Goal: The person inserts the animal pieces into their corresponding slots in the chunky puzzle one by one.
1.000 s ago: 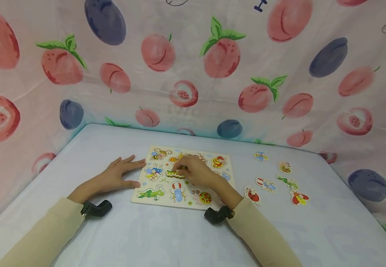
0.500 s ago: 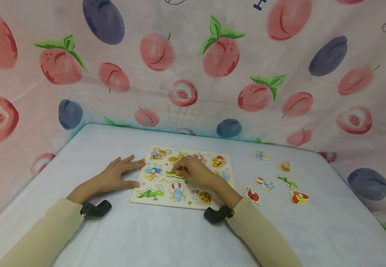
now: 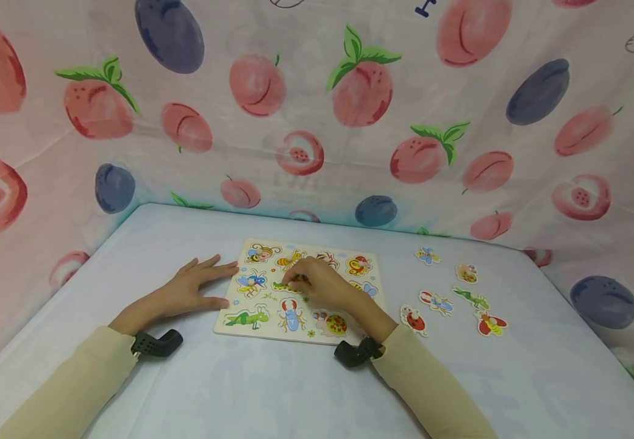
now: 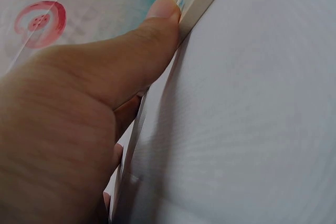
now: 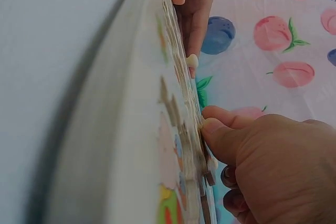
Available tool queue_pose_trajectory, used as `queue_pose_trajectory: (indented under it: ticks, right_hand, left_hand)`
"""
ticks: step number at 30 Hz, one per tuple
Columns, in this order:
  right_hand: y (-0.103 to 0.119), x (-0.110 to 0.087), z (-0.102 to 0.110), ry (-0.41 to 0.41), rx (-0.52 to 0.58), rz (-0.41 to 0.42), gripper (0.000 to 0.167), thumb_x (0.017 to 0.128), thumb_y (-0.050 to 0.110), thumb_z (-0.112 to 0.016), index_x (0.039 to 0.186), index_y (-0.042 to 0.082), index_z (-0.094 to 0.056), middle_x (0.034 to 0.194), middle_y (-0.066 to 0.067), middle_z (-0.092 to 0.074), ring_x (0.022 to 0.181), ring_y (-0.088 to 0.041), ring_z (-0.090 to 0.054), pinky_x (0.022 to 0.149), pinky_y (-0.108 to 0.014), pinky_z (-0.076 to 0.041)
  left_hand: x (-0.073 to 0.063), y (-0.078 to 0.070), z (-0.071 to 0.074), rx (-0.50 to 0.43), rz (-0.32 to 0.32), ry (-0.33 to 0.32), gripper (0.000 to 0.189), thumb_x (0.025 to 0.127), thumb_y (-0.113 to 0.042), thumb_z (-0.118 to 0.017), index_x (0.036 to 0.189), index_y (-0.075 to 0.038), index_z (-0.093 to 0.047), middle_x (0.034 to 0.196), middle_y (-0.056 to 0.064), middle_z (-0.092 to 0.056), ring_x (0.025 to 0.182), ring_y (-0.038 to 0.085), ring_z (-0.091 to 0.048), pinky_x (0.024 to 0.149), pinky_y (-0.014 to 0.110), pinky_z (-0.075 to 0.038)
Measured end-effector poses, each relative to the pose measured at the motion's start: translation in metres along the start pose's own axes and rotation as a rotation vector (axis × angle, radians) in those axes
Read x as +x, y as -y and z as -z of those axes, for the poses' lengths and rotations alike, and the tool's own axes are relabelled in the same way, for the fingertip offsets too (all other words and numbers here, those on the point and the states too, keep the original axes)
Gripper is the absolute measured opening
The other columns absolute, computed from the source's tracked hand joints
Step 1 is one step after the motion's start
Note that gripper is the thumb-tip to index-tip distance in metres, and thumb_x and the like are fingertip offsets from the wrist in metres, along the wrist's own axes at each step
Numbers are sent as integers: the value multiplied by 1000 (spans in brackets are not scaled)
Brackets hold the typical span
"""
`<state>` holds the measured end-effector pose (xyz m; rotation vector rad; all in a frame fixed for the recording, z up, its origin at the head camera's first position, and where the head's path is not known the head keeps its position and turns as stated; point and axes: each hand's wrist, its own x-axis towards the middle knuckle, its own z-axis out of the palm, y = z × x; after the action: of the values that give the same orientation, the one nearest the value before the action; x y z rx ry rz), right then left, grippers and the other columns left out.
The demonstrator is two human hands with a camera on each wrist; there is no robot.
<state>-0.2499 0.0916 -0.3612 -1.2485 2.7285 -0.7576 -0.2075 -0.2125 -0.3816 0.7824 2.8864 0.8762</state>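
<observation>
A wooden peg puzzle board (image 3: 270, 333) with printed insects lies flat on the table. My right hand (image 3: 319, 281) bends over its middle, thumb and fingertips pinching the green caterpillar piece (image 3: 281, 286). Part of that piece is hidden under the fingers. In the right wrist view, the thumb and forefinger of the right hand (image 5: 273, 156) meet close to the board's face (image 5: 139, 119). My left hand (image 3: 188, 288) lies spread at the board's left edge. Its thumb (image 4: 163, 10) touches the board's side (image 4: 202, 3) in the left wrist view.
Several loose insect pieces lie right of the board, among them a ladybird (image 3: 414, 320), a stag beetle (image 3: 436, 303), a grasshopper (image 3: 472, 299), a snail (image 3: 467, 273) and a red-winged bee (image 3: 491, 324). A fruit-printed cloth (image 3: 317, 201) hangs behind the white table (image 3: 240, 390).
The caterpillar piece sits slightly lower and flatter in the board under my right fingers, which have barely shifted. My left hand stays in place.
</observation>
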Motion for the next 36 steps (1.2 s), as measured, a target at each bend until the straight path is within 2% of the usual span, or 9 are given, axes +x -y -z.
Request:
queue_pose_trajectory:
  ticks: [15,23,29,36]
  right_hand:
    - [-4,-1,-3,-22,67,-2,12,94,13,-62,100,18,-70,98,11,-63,94,-6,-54,83,-25,-45]
    - [-6,-1,-5,-39,72,8,10,93,13,-63,99,19,-69,99,12,-61,90,-6,-53,79,-24,-45]
    - [-7,-2,-5,-71,61,22,11,92,13,-64,100,19,-69,97,11,-63,81,-9,-50,70,-26,-43]
    - [-5,-2,-4,-95,31,-6,10,90,15,-67,97,21,-71,89,13,-62,70,-10,-46,63,-25,-40]
  left_hand:
    - [0,-1,-1,1,21,15,77,80,-48,-72,144,-12,-45,149,5,-39,143,37,-14,112,58,-1]
    - [1,0,0,-5,13,10,78,80,-49,-72,143,-12,-46,149,5,-40,142,38,-15,112,58,-1]
    - [2,0,0,-4,18,19,78,80,-49,-72,143,-12,-46,149,5,-39,142,38,-14,111,59,-1]
    - [0,-2,1,-6,6,16,76,82,-47,-71,143,-10,-46,149,7,-39,142,39,-15,111,60,-1]
